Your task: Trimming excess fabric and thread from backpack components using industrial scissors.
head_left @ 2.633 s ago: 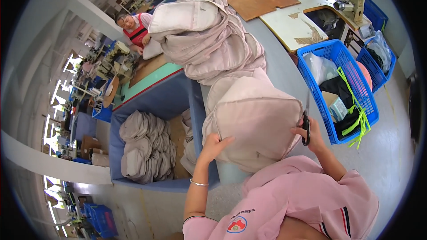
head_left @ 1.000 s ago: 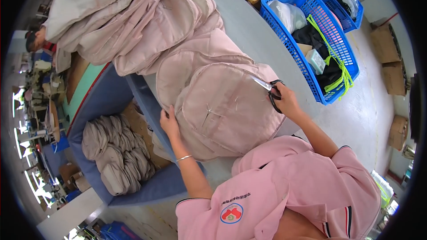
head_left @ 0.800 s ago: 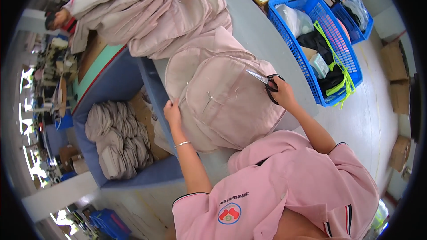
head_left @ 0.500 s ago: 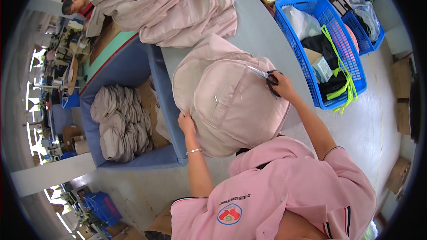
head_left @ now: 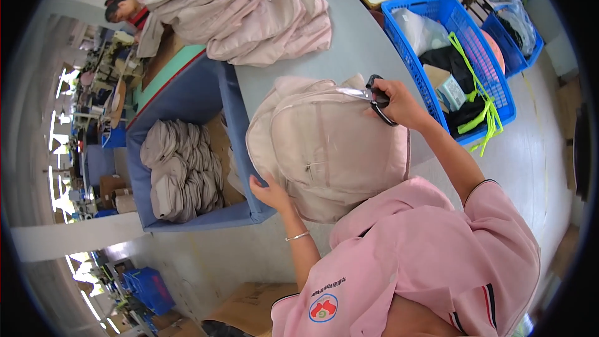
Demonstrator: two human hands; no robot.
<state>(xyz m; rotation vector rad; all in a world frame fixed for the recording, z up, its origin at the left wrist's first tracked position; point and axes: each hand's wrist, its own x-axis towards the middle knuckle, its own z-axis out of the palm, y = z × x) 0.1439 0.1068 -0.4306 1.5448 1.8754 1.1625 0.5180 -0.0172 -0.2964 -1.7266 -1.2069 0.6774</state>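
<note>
A beige-pink fabric backpack [head_left: 349,143] lies in front of me at the edge of the grey table, its rounded front panel facing up and a small zipper pull showing on it. My right hand [head_left: 399,105] grips a pair of scissors [head_left: 357,93] by the black handles. Their silver blades point left over the bag's far edge. At the backpack's near left side is my left hand [head_left: 272,195], its fingers apart and holding nothing. It lies close to the padded rim of the blue bin.
A pile of similar bags [head_left: 249,12] covers the table's far left. On the left, a blue padded bin [head_left: 240,131] contains several stacked beige pieces [head_left: 181,171]. A blue plastic basket [head_left: 458,9] of odds and ends stands right. Another person [head_left: 126,9] works far left.
The backpack has turned and now lies squarer to me. My left hand has let go of its edge. My right hand has moved slightly away from me, keeping the scissors.
</note>
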